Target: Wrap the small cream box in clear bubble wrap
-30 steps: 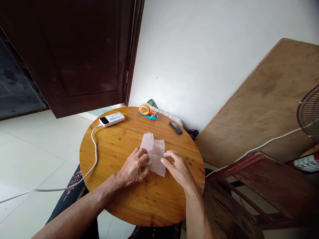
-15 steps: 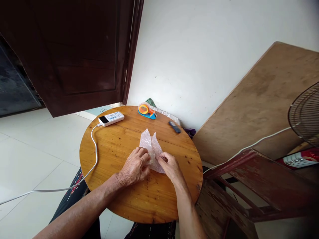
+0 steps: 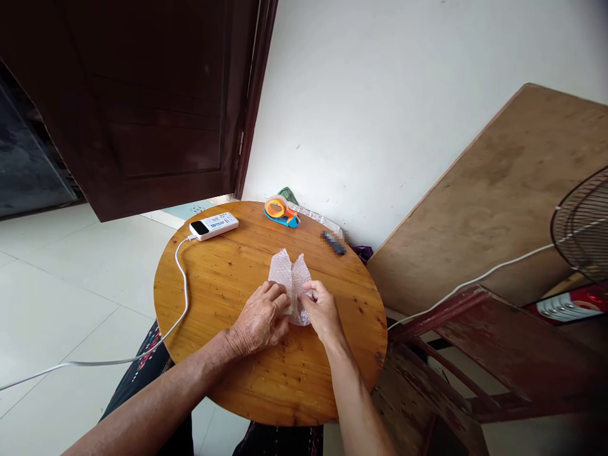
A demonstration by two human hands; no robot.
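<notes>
A piece of clear bubble wrap (image 3: pixel 282 269) lies on the round wooden table (image 3: pixel 213 272), folded in from both sides with its two far ends standing apart. My left hand (image 3: pixel 262 316) presses on its left side, fingers curled over the near part. At the right side my right hand (image 3: pixel 322 310) pinches the wrap's edge between thumb and fingers. Whatever may lie inside the wrap is hidden by the layers and my fingers.
A white power bank (image 3: pixel 215 226) with a white cable (image 3: pixel 184 285) sits at the table's left. Toward the back are a tape dispenser (image 3: pixel 281 211) and a dark blurred-out object (image 3: pixel 333 242). A fan (image 3: pixel 582 221) and a wooden chair (image 3: pixel 503 348) stand to the right.
My right hand has shifted a little up and left, folding the right flap of the bubble wrap closer to the left one. My left hand stays almost in place.
</notes>
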